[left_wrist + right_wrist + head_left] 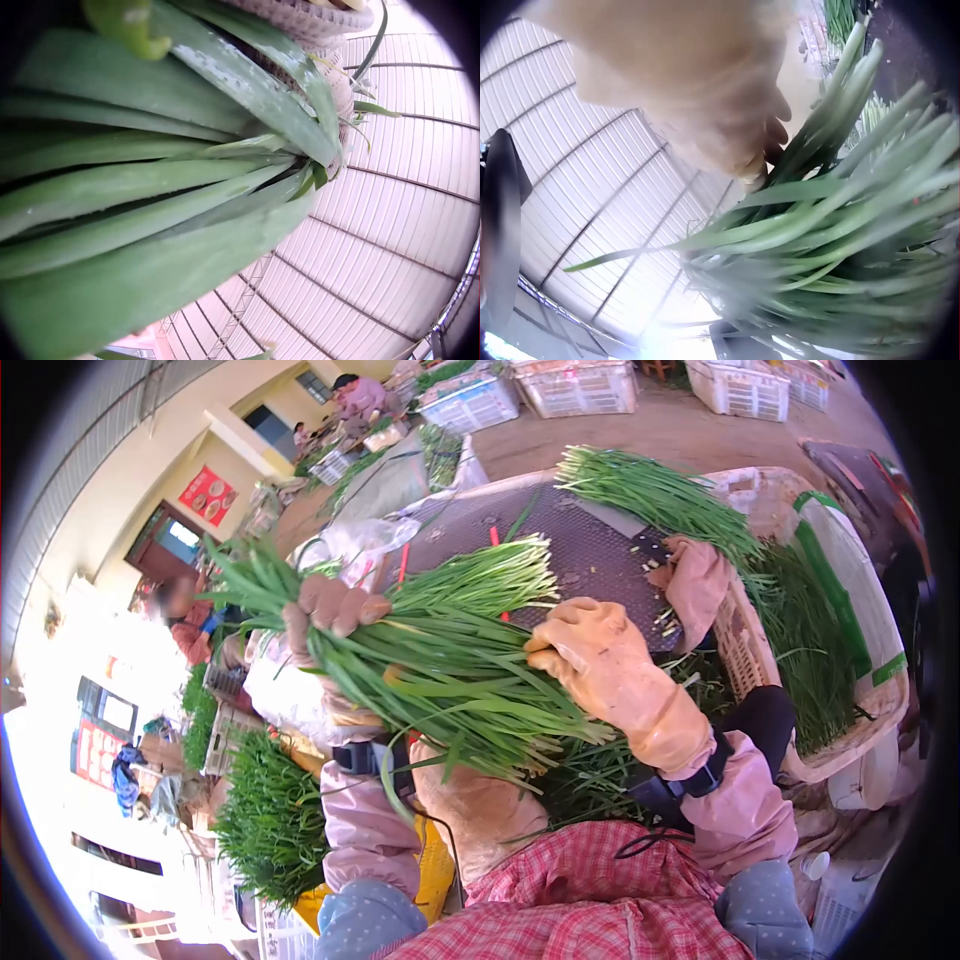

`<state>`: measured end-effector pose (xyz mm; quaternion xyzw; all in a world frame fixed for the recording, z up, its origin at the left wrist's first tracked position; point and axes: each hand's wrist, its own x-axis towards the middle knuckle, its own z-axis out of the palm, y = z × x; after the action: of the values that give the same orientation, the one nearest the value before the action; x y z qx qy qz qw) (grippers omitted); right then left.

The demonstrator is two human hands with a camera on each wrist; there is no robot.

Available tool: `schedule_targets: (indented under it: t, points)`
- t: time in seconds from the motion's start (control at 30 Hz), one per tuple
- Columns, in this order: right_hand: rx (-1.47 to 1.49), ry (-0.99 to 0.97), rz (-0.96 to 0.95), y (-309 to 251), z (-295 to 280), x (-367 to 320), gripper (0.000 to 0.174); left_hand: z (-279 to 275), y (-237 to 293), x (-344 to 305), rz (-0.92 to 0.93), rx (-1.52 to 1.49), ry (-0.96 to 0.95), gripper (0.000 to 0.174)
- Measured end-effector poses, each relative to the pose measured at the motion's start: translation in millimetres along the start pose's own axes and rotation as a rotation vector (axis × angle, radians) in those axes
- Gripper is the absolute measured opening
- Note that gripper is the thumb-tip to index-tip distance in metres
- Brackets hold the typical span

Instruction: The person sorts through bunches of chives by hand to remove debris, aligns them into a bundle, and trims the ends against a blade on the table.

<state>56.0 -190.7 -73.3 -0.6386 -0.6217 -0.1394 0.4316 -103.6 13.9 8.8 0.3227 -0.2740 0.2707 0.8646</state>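
My left hand (338, 606), in a knitted glove, grips a large bunch of garlic chives (450, 675) near its leafy end. The stems fan out toward the lower right, above my lap. At the stem side, my right hand (605, 675) wears an orange rubber glove, its fingers curled onto some of the leaves. In the right wrist view the glove (690, 82) covers most of the fingers, with the chives (855, 240) beside them. Broad leaves (150, 180) fill much of the left wrist view. Behind the held bunch, another bunch (490, 575) lies on the dark work surface (450, 535).
A further chive bunch (650, 490) lies at the work surface's far right, near a crumpled cloth (695, 585). On the right stands a basket (745, 660) of chives. Red strips (404, 563) stick up from the surface. More greens (270, 810) stand at left; crates (575, 388) line the back.
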Motion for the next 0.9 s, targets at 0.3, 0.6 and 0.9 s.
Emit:
schedule_targets:
  t: [0.3, 0.6, 0.9]
  points:
    - [-0.249, -0.157, -0.037, 14.4, -22.0, -54.8, 0.01, -19.5, 33.3, -25.1, 0.058, -0.028, 0.009, 0.02]
    - [-0.354, -0.812, 0.244, 44.1, -40.8, -142.6, 0.015, -5.5, 47.2, -53.2, 0.161, 0.1, 0.135, 0.018]
    - [-0.122, 0.045, 0.094, 4.2, -4.3, -29.3, 0.05, -9.6, 50.1, -52.8, 0.095, 0.008, 0.066, 0.019]
